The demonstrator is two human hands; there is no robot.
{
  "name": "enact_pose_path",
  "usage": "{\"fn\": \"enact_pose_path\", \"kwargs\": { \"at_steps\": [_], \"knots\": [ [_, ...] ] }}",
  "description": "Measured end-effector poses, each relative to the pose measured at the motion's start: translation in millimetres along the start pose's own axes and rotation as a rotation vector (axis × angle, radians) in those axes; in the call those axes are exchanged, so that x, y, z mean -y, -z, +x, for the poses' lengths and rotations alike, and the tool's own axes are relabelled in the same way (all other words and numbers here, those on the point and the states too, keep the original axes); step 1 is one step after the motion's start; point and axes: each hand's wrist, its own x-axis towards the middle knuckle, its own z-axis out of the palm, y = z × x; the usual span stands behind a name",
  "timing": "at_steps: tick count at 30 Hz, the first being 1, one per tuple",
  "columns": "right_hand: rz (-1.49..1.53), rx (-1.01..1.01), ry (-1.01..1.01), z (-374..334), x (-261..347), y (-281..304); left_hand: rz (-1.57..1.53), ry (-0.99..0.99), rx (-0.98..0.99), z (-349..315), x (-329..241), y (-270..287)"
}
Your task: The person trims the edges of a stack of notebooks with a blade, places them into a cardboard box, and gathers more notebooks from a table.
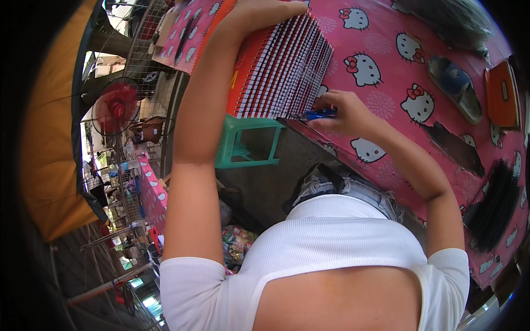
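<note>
A thick stack of red-covered spiral notebooks lies at the near edge of the pink table, their coil-bound spines in tight rows facing right. Bent around the far end of the stack, my left hand grips it, with some fingers out of sight. My right hand is closed on small blue-handled pliers. Their metal tip is at the near corner of the notebooks, by the coil ends. The jaws are too small to make out.
Black plastic coils lie on the cartoon-patterned tablecloth at right. Beyond are a slipper, an orange-red booklet and a grey plastic bag. Below the table edge stands a green stool; a red fan is at left.
</note>
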Motion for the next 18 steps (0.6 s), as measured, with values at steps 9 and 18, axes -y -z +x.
{"fn": "enact_pose_path", "kwargs": {
  "at_steps": [9, 18],
  "knots": [
    [-0.235, -0.069, 0.053, -12.9, -1.2, -0.6, 0.008, 0.007, 0.012, -2.2, 2.4, 0.4],
    [0.067, 0.096, 0.002, 2.1, -11.5, 0.2, -0.01, 0.021, 0.032, -1.8, -1.9, 3.0]
  ]
}}
